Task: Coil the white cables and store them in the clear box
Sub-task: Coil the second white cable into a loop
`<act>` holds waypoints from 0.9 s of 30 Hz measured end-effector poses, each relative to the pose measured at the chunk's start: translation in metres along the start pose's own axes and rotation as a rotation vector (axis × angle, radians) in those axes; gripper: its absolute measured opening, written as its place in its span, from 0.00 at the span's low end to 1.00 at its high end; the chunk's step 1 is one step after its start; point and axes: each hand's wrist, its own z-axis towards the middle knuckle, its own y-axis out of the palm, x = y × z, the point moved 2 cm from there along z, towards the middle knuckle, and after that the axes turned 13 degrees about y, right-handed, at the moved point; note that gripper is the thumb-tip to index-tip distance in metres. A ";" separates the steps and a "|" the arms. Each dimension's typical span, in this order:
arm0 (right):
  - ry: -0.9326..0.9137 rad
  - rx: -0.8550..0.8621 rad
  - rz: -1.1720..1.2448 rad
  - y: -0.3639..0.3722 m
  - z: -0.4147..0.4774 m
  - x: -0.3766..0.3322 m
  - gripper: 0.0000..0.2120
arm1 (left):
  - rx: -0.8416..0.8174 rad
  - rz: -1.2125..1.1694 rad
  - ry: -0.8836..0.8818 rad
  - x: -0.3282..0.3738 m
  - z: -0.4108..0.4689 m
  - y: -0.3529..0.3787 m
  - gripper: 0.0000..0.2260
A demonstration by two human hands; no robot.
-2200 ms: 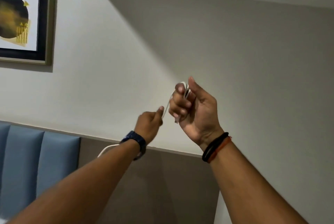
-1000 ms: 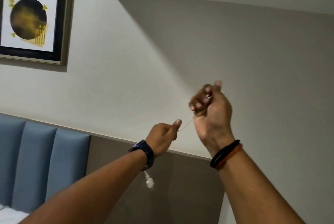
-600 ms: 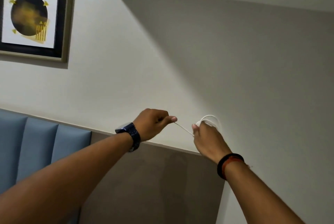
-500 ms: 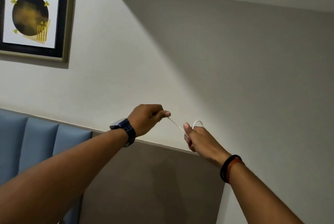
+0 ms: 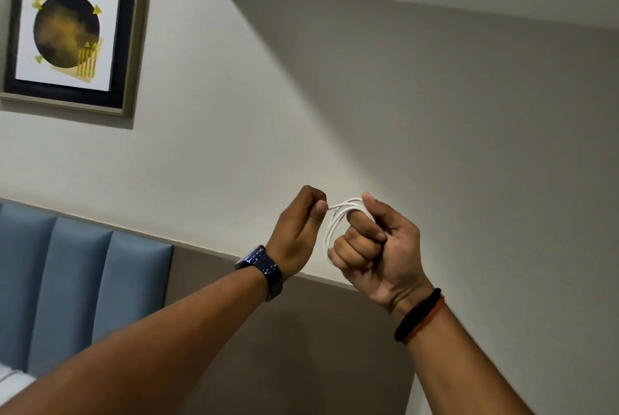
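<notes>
Head view: we see mostly wall (image 5: 435,113), pale grey, with a darker panel (image 5: 301,347) along its lower part. A blue padded headboard (image 5: 77,284) fills the lower left, and a framed picture (image 5: 72,34) hangs upper left, showing a dark disc with yellow marks.

We note both forearms raised from the bottom edge toward the frame's centre. Left wrist carries a dark blue watch (image 5: 264,269); right wrist carries a black band (image 5: 418,314) with an orange one just beside it.

Right hand (image 5: 378,254) is curled into a fist, palm toward us, with the white cable (image 5: 335,223) looped in several turns around its fingers and thumb. Left hand (image 5: 299,234) is closed, pinching the cable's free end between thumb and forefinger, just left of the coil. The two hands are close but not touching. The cable hangs in the air between them, held by both.

We see a sliver of white at the lower left edge; we cannot tell what it is.
</notes>
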 end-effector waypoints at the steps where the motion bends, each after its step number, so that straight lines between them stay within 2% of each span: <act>1: -0.016 0.016 0.016 -0.002 -0.002 -0.001 0.23 | 0.004 -0.012 -0.006 0.000 -0.001 0.002 0.07; 4: -0.057 0.045 0.046 -0.008 -0.005 -0.004 0.22 | 0.019 -0.090 -0.071 0.002 -0.006 0.010 0.12; 6: -0.070 0.054 0.056 -0.011 -0.007 -0.006 0.22 | -0.007 -0.073 -0.067 0.005 -0.011 0.014 0.07; 10: -0.062 0.078 0.057 -0.015 -0.010 -0.005 0.22 | 0.031 0.163 0.125 0.009 -0.015 0.013 0.05; 13: -0.055 0.080 0.062 -0.017 -0.010 -0.003 0.22 | 0.063 0.332 0.125 0.011 -0.011 0.012 0.05; 19: -0.053 0.053 0.058 -0.018 -0.006 0.002 0.22 | 0.001 -0.119 -0.302 0.015 -0.004 0.016 0.05; 24: -0.064 0.109 0.031 -0.024 -0.007 0.001 0.21 | 0.011 -0.469 -0.534 0.021 -0.005 0.016 0.04; 27: -0.075 0.147 0.020 -0.028 -0.007 0.002 0.21 | 0.035 -0.587 -0.622 0.020 -0.004 0.015 0.06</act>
